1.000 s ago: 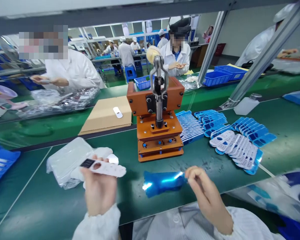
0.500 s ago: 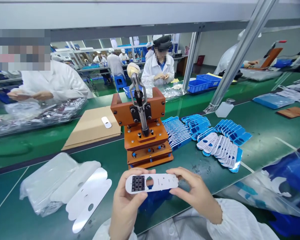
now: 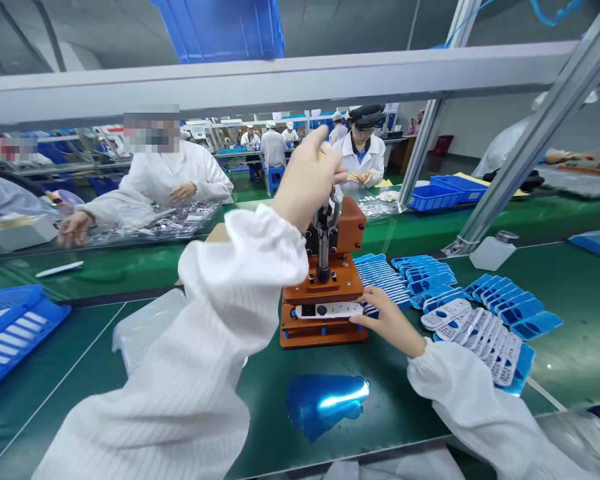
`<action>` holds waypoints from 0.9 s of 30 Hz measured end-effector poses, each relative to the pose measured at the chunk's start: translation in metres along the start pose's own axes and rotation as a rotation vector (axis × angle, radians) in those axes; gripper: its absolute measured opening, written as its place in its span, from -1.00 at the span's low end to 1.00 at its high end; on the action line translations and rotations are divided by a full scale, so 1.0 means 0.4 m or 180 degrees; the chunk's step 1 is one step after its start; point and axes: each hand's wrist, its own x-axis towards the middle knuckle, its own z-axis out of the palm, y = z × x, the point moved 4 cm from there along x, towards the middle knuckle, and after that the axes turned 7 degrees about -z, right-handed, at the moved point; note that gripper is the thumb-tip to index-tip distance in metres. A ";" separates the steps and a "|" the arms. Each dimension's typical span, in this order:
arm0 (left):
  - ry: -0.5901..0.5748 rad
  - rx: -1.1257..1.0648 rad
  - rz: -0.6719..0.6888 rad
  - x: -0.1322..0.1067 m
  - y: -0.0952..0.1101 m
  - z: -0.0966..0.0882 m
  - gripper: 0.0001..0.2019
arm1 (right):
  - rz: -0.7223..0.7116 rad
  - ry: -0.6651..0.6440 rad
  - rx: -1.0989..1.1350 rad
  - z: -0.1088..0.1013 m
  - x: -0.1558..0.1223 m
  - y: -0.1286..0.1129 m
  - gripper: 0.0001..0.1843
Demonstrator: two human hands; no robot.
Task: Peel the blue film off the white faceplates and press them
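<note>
My left hand (image 3: 310,175) is raised and closed round the top of the lever (image 3: 323,250) on an orange toggle press (image 3: 325,287); the knob is hidden by the fingers. On the press's lower plate lies a slim white panel (image 3: 343,309), with a dark display window and a round hole towards its left end. My right hand (image 3: 387,321) pinches the panel's right end between thumb and finger. A shiny blue film (image 3: 327,403) rests on the green bench in front of the press.
Right of the press lie rows of blue-filmed panels (image 3: 515,303) and overlapping white panels (image 3: 480,337). A plastic bag (image 3: 147,327) lies left, partly behind my sleeve, near a blue tray (image 3: 17,333). A white bottle (image 3: 494,250) stands by the metal post. Co-workers sit opposite.
The white panel has moved from between both hands onto the press's lower plate. My left hand has left it and risen to the lever. The view has shifted left and up.
</note>
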 end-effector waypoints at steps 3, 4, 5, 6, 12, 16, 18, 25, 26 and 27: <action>0.0645 -0.0201 0.0718 -0.059 0.047 -0.011 -0.54 | -0.0045 -0.0093 0.0029 0.027 0.038 0.008 -0.63; 0.0711 -0.0069 0.0956 -0.095 0.054 -0.018 -0.52 | -0.0048 -0.0125 0.0039 0.032 0.043 0.011 -0.63; 0.0713 0.0110 0.1130 -0.134 0.053 -0.026 -0.48 | -0.0049 -0.0143 0.0045 0.035 0.045 0.014 -0.63; 0.0714 0.0239 0.1218 -0.175 0.042 -0.036 -0.43 | -0.0041 -0.0146 0.0053 0.036 0.044 0.016 -0.64; 0.0531 0.0115 -0.0884 -0.479 -0.264 -0.106 -0.75 | 0.0261 -0.0291 0.0206 0.033 0.028 0.019 -0.54; -0.0350 0.1693 -0.1992 -0.708 -0.465 -0.120 -0.64 | 0.0326 -0.0275 0.0294 0.039 0.032 0.011 -0.51; -0.0621 0.2319 -0.2038 -0.773 -0.502 -0.122 -0.60 | 0.0255 -0.0260 0.0375 0.044 0.036 0.006 -0.53; -0.0835 0.2313 -0.2591 -0.780 -0.527 -0.123 -0.63 | 0.0167 -0.0299 0.0386 0.048 0.039 0.000 -0.54; -0.0825 0.2272 -0.2655 -0.777 -0.532 -0.125 -0.63 | 0.0157 -0.0256 0.0340 0.044 0.036 0.001 -0.54; -0.0824 0.2255 -0.2704 -0.775 -0.537 -0.126 -0.62 | 0.0148 -0.0177 0.0287 0.039 0.032 0.003 -0.55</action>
